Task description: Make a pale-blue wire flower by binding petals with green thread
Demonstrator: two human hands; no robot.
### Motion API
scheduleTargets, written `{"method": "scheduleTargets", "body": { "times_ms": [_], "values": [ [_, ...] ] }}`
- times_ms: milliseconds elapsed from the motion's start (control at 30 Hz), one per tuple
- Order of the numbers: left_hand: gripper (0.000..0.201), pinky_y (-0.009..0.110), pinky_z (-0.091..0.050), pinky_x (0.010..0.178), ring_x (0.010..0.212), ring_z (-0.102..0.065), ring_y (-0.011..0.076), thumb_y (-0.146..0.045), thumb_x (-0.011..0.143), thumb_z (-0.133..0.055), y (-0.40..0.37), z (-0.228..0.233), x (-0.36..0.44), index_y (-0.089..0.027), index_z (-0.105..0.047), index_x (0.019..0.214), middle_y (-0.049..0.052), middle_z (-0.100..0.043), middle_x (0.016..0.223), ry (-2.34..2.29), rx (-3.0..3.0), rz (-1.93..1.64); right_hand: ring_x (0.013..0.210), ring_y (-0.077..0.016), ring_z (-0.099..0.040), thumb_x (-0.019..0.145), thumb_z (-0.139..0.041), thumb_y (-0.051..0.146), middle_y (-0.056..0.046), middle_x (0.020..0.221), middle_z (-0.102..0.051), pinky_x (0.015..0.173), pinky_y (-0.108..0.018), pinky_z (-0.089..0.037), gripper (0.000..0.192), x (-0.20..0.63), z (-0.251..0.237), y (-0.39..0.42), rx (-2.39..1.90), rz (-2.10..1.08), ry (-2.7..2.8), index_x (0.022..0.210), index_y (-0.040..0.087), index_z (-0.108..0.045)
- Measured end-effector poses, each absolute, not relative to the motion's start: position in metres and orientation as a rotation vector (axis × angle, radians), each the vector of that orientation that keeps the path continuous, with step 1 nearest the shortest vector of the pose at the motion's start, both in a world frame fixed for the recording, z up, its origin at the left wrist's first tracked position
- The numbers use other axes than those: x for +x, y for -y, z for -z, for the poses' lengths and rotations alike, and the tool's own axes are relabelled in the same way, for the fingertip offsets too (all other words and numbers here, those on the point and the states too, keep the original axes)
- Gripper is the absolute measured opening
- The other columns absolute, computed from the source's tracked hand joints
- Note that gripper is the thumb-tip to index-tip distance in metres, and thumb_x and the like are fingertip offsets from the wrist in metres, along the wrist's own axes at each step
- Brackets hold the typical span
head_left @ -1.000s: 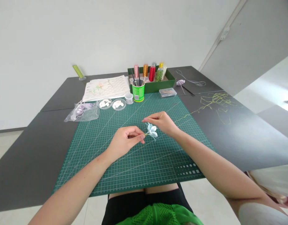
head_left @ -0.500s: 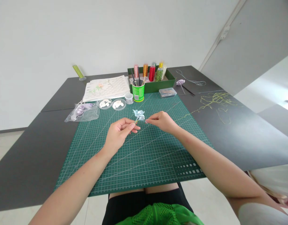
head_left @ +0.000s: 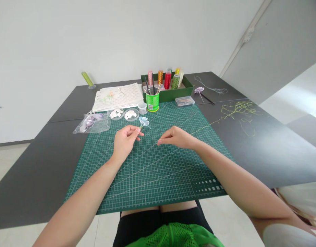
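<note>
My left hand (head_left: 125,140) pinches the short stem of a small pale blue fabric flower (head_left: 144,121) and holds it up over the far left part of the green cutting mat (head_left: 153,178). My right hand (head_left: 176,137) hovers to the right of it above the mat, fingertips pinched on a thin yellow-green thread (head_left: 199,129) that trails off to the right across the dark table (head_left: 271,151). The flower and my right hand are apart.
Two small dishes of white petals (head_left: 124,114), a clear cup (head_left: 142,108) and a green pot of tools (head_left: 152,99) stand at the mat's far edge. Behind are a green box with thread spools (head_left: 170,85), printed sheets (head_left: 117,96), a plastic bag (head_left: 92,122) and a clear case (head_left: 184,101).
My left hand has carried the blue flower up and to the left, away from my right hand. My right hand has let go of the flower and stayed near the mat's middle.
</note>
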State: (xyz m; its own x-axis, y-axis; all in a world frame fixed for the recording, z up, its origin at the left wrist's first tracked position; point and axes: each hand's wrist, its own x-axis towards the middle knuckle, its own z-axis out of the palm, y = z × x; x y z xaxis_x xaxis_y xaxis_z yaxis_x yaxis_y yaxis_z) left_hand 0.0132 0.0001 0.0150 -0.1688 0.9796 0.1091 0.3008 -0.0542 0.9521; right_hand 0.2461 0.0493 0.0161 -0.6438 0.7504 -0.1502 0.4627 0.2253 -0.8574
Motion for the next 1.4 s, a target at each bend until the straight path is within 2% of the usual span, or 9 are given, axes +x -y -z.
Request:
{"method": "scheduleTargets", "body": {
  "times_ms": [133, 267, 433, 533, 700, 967, 1167, 1300, 1400],
  "values": [
    [0.019, 0.026, -0.048, 0.059, 0.053, -0.061, 0.0132, -0.036, 0.085, -0.065, 0.001, -0.018, 0.014, -0.018, -0.07, 0.081, 0.003, -0.078, 0.074, -1.595, 1.445, -1.219, 0.055, -0.0093, -0.047, 0.085, -0.071, 0.042, -0.003, 0.069, -0.072, 0.054, -0.025, -0.036, 0.029, 0.246, -0.024, -0.044, -0.954, -1.46, 2.213, 0.09, 0.016, -0.084],
    [0.02, 0.025, -0.035, 0.047, 0.043, -0.049, 0.011, -0.036, 0.086, -0.063, 0.003, -0.017, 0.014, -0.019, -0.071, 0.08, 0.0, -0.076, 0.069, -1.685, 1.584, -1.122, 0.06, -0.0109, -0.055, 0.084, -0.073, 0.04, -0.005, 0.075, -0.076, 0.056, -0.025, -0.04, 0.026, 0.245, -0.028, -0.04, -0.808, -1.508, 2.174, 0.088, 0.016, -0.083],
    [0.018, 0.025, -0.042, 0.055, 0.059, -0.065, 0.016, -0.034, 0.087, -0.061, 0.004, -0.014, 0.016, -0.02, -0.071, 0.08, 0.001, -0.075, 0.069, -1.633, 1.693, -0.971, 0.064, -0.0132, -0.059, 0.082, -0.075, 0.042, -0.006, 0.079, -0.077, 0.057, -0.025, -0.042, 0.026, 0.244, -0.031, -0.036, -0.728, -1.549, 2.04, 0.086, 0.018, -0.084],
    [0.019, 0.026, -0.044, 0.056, 0.058, -0.066, 0.0166, -0.033, 0.087, -0.061, 0.007, -0.015, 0.021, -0.021, -0.072, 0.079, 0.001, -0.075, 0.068, -1.548, 1.735, -0.839, 0.061, -0.0122, -0.055, 0.081, -0.076, 0.044, -0.004, 0.071, -0.073, 0.054, -0.025, -0.04, 0.027, 0.244, -0.032, -0.034, -0.737, -1.555, 1.908, 0.083, 0.018, -0.083],
    [0.017, 0.026, -0.045, 0.058, 0.058, -0.066, 0.0154, -0.029, 0.089, -0.061, 0.011, -0.015, 0.027, -0.021, -0.072, 0.078, -0.001, -0.075, 0.067, -1.323, 1.824, -0.647, 0.051, -0.0081, -0.038, 0.078, -0.077, 0.045, 0.002, 0.052, -0.054, 0.048, -0.025, -0.029, 0.029, 0.243, -0.032, -0.035, -0.782, -1.473, 1.752, 0.08, 0.016, -0.082],
    [0.019, 0.026, -0.046, 0.062, 0.058, -0.067, 0.0147, -0.03, 0.09, -0.062, 0.018, -0.02, 0.032, -0.02, -0.071, 0.077, -0.001, -0.074, 0.064, -1.182, 1.843, -0.622, 0.048, -0.0066, -0.026, 0.081, -0.072, 0.051, 0.006, 0.047, -0.039, 0.047, -0.025, -0.021, 0.037, 0.241, -0.025, -0.038, -0.948, -1.362, 1.656, 0.085, 0.016, -0.083],
    [0.018, 0.026, -0.046, 0.061, 0.059, -0.066, 0.0148, -0.029, 0.089, -0.062, 0.022, -0.025, 0.034, -0.019, -0.07, 0.076, 0.0, -0.074, 0.065, -1.15, 1.785, -0.603, 0.053, -0.0092, -0.043, 0.08, -0.073, 0.053, 0.0, 0.053, -0.056, 0.05, -0.025, -0.031, 0.037, 0.24, -0.024, -0.04, -0.947, -1.311, 1.673, 0.083, 0.017, -0.083],
    [0.018, 0.026, -0.048, 0.061, 0.061, -0.067, 0.0153, -0.03, 0.089, -0.063, 0.022, -0.028, 0.034, -0.019, -0.068, 0.076, 0.001, -0.074, 0.066, -1.129, 1.74, -0.616, 0.067, -0.0148, -0.061, 0.082, -0.072, 0.05, -0.005, 0.071, -0.073, 0.058, -0.026, -0.043, 0.033, 0.241, -0.02, -0.043, -0.974, -1.26, 1.724, 0.086, 0.019, -0.084],
    [0.017, 0.027, -0.049, 0.062, 0.061, -0.068, 0.0157, -0.031, 0.089, -0.063, 0.022, -0.029, 0.033, -0.019, -0.068, 0.077, 0.001, -0.074, 0.066, -1.126, 1.754, -0.65, 0.075, -0.018, -0.066, 0.082, -0.072, 0.05, -0.008, 0.083, -0.078, 0.065, -0.029, -0.047, 0.033, 0.242, -0.014, -0.048, -1.001, -1.229, 1.777, 0.086, 0.02, -0.083]
  ]
}}
